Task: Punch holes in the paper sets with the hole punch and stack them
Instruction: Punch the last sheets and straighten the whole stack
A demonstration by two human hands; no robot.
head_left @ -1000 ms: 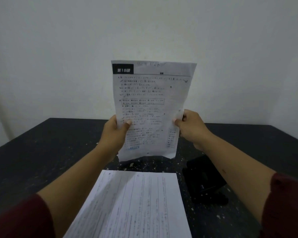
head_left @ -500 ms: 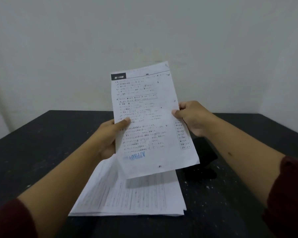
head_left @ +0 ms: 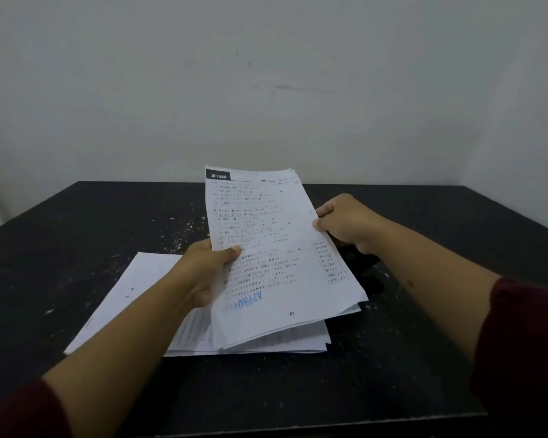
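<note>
A thin set of white printed paper sheets (head_left: 276, 248) is gripped at its left edge by the left hand (head_left: 208, 270) and pinched at its right edge by the right hand (head_left: 345, 226), tilted above a flat stack of white papers (head_left: 133, 298) on the black speckled table (head_left: 76, 222). A black hole punch (head_left: 364, 267) is mostly hidden behind the held set.

Two hands, two lots of paper, one table.

One left hand (head_left: 208, 273) and one right hand (head_left: 345, 227) are in view, with two dark red sleeves, one at 7 o'clock (head_left: 19, 412), one at 4 o'clock (head_left: 525, 358). One held set (head_left: 282, 263) of several sheets, exact count unclear, sits at centre; one stack (head_left: 130, 298) lies toward 8 o'clock. One dark object (head_left: 366, 273), mostly hidden, at 3 o'clock. One black table (head_left: 76, 232).
</note>
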